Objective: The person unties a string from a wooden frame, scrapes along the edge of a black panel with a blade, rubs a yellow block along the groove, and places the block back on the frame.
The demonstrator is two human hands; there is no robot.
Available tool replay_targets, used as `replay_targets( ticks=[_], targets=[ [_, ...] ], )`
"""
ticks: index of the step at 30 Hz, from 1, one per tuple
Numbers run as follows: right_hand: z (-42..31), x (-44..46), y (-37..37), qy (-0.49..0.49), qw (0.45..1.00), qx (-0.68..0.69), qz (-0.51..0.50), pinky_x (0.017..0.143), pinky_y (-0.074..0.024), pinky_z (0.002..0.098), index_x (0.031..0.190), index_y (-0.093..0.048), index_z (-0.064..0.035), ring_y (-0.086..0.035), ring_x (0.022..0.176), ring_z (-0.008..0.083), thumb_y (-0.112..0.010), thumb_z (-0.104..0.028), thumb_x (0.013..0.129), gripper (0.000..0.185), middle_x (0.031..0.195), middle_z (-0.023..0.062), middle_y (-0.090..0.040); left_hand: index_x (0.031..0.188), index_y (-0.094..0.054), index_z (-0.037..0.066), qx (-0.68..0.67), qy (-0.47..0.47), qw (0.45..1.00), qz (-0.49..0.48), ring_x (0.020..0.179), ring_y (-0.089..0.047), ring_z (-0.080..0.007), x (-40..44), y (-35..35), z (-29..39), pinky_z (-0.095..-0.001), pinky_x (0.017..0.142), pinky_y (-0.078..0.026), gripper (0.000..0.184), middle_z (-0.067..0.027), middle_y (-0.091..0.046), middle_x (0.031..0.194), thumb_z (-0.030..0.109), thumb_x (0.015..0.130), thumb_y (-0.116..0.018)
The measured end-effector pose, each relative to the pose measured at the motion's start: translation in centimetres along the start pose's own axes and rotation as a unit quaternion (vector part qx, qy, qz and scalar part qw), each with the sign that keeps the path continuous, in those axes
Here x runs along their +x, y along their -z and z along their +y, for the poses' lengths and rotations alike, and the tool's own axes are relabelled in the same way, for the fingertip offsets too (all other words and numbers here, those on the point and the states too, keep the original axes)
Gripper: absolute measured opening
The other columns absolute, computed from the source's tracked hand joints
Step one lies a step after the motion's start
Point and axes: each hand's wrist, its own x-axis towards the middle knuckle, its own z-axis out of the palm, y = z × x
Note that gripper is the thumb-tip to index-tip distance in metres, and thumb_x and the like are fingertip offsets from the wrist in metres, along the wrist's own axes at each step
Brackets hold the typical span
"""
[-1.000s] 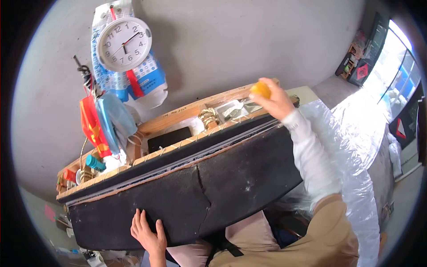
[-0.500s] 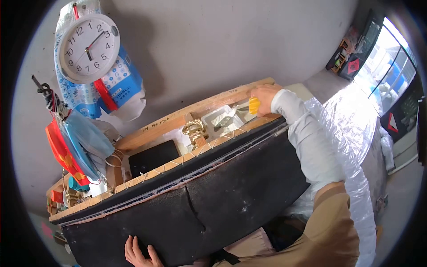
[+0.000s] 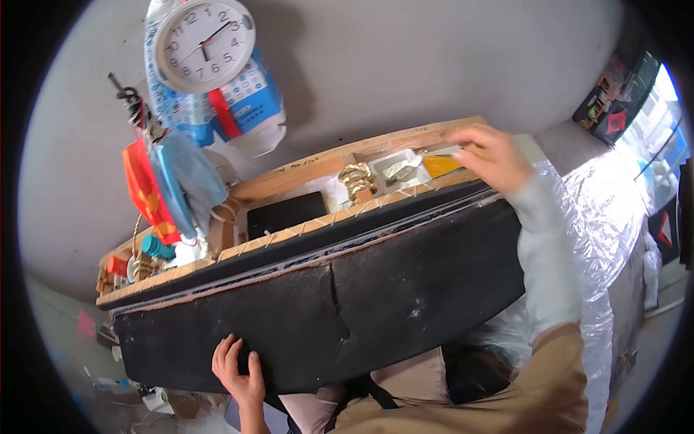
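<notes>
My left hand (image 3: pixel 237 370) rests on the near part of a black panel (image 3: pixel 426 275), its fingers apart and nothing in them. A long split runs down the middle of that panel. My right hand (image 3: pixel 495 155) is at the far right end of a wooden frame (image 3: pixel 405 139), slightly blurred, thumb and fingers apart. Beside its thumb, a yellow object (image 3: pixel 439 165) lies in the frame's right compartment; its kind is unclear. A white tray (image 3: pixel 383 168) with something crumpled in it sits just left of the yellow object. Coiled gold cord (image 3: pixel 356 181) wraps a crosspiece.
A dark flat tablet-like object (image 3: pixel 287 215) lies in the frame's middle. Face masks (image 3: pixel 191 173) and a red cloth (image 3: pixel 148 192) hang at the left. A clock (image 3: pixel 204 47) is on the wall. Shiny silver sheeting (image 3: pixel 600 210) spreads at the right.
My right hand has let go of the yellow object, which now lies in the compartment. Its fingers have spread. The view has shifted, so more of my left hand shows.
</notes>
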Motion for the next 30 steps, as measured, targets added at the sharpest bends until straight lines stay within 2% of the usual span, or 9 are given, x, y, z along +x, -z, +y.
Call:
replay_targets(
  ticks=[2, 8, 9, 12, 16, 20, 22, 26, 30],
  targets=[
    [-9.2, -4.2, 1.7, 0.073, 0.997, 0.015, 0.03, 0.071, -0.0491, 0.0299, 0.096, -0.066, 0.0007, -0.063, 0.085, 0.0141, -0.065, -0.011, 0.086, 0.015, 0.089, 0.0053, -0.067, 0.11, -0.064, -0.004, -0.331, 0.094, 0.935, 0.087, 0.113, -0.059, -0.0259, 1.3, 1.0, 2.5, -0.0362, 0.102, -0.042, 0.024, -0.0152, -0.063, 0.117, 0.002, 0.087, -0.059],
    [-17.1, -12.0, 4.6, 0.461, 0.825, 0.28, -0.165, 0.051, -0.052, 0.0274, 0.112, -0.067, -0.004, -0.07, 0.07, 0.0175, -0.066, -0.01, 0.091, 0.022, 0.08, 0.0055, -0.072, 0.093, -0.046, 0.01, -0.61, -0.271, 0.684, 0.293, 0.063, -0.045, -0.0133, 4.3, 13.1, 18.7, -0.03, 0.059, -0.034, 0.03, -0.0009, -0.051, 0.078, 0.02, 0.087, -0.073],
    [-17.9, -11.7, 2.9, 0.431, 0.829, 0.317, -0.163, 0.052, -0.0521, 0.0276, 0.111, -0.067, -0.0031, -0.069, 0.069, 0.0177, -0.065, -0.008, 0.09, 0.022, 0.081, 0.0064, -0.072, 0.139, -0.054, 0.022, -0.624, -0.278, 0.725, 0.088, 0.09, -0.058, -0.0214, 3.0, 16.6, 17.6, -0.0377, 0.078, -0.043, 0.044, 0.0005, -0.065, 0.105, 0.034, 0.097, -0.058],
    [-17.8, -14.0, -0.4, 0.332, 0.833, 0.413, -0.159, 0.054, -0.0526, 0.0282, 0.107, -0.067, -0.0004, -0.069, 0.069, 0.0182, -0.061, -0.004, 0.087, 0.021, 0.083, 0.0094, -0.07, 0.145, -0.045, 0.028, -0.543, -0.528, 0.626, -0.188, 0.082, -0.054, -0.0151, 5.5, 20.3, 10.8, -0.0363, 0.079, -0.039, 0.05, 0.0106, -0.061, 0.098, 0.039, 0.098, -0.056],
    [-21.2, -14.0, -8.3, 0.156, 0.818, 0.527, -0.168, 0.058, -0.0532, 0.029, 0.103, -0.067, 0.0032, -0.068, 0.068, 0.0189, -0.056, 0.003, 0.084, 0.021, 0.085, 0.0132, -0.068, 0.151, -0.035, 0.026, -0.565, -0.413, 0.714, 0.001, 0.082, -0.054, -0.0148, -0.9, 17.8, 9.7, -0.0388, 0.081, -0.04, 0.057, 0.0094, -0.061, 0.096, 0.032, 0.099, -0.058],
    [-25.8, -12.7, -13.6, 0.072, 0.802, 0.576, -0.145, 0.061, -0.0539, 0.0298, 0.098, -0.067, 0.0068, -0.067, 0.067, 0.0196, -0.052, 0.009, 0.081, 0.023, 0.088, 0.0171, -0.066, 0.104, -0.047, 0.013, -0.573, -0.117, 0.764, 0.271, 0.043, -0.043, -0.0143, -1.3, 13.4, 10.9, -0.0278, 0.04, -0.034, 0.029, -0.004, -0.051, 0.072, 0.013, 0.087, -0.071],
    [-25.3, -14.6, -13.9, 0.047, 0.795, 0.594, -0.113, 0.063, -0.0542, 0.0302, 0.095, -0.067, 0.0086, -0.067, 0.067, 0.02, -0.049, 0.013, 0.08, 0.024, 0.089, 0.0191, -0.065, 0.11, -0.05, 0.006, -0.526, -0.122, 0.831, 0.133, 0.05, -0.052, -0.0167, -2.9, 10.9, 5.3, -0.03, 0.042, -0.041, 0.02, -0.0101, -0.055, 0.07, 0.016, 0.094, -0.059],
    [-22.0, -17.3, -21.0, -0.226, 0.694, 0.653, -0.203, 0.065, -0.0538, 0.0299, 0.107, -0.061, 0.0036, -0.062, 0.074, 0.0164, -0.042, -0.009, 0.099, 0.024, 0.095, 0.0119, -0.062, 0.111, -0.055, -0.003, -0.746, 0.118, 0.649, 0.092, 0.063, -0.058, -0.0157, -5.5, 6.0, 3.2, -0.0256, 0.058, -0.048, 0.035, -0.0112, -0.061, 0.081, 0.029, 0.104, -0.043],
    [-20.1, -18.2, -23.8, -0.138, 0.718, 0.644, -0.224, 0.072, -0.0572, 0.033, 0.113, -0.058, 0.0026, -0.065, 0.08, 0.0198, -0.045, -0.043, 0.103, 0.048, 0.099, 0.0124, -0.062, 0.107, -0.057, 0.002, -0.653, 0.225, 0.722, 0.04, 0.064, -0.06, -0.0125, -6.6, 4.1, 1.0, -0.0267, 0.059, -0.052, 0.033, -0.0083, -0.063, 0.078, 0.034, 0.103, -0.05]
  ],
)
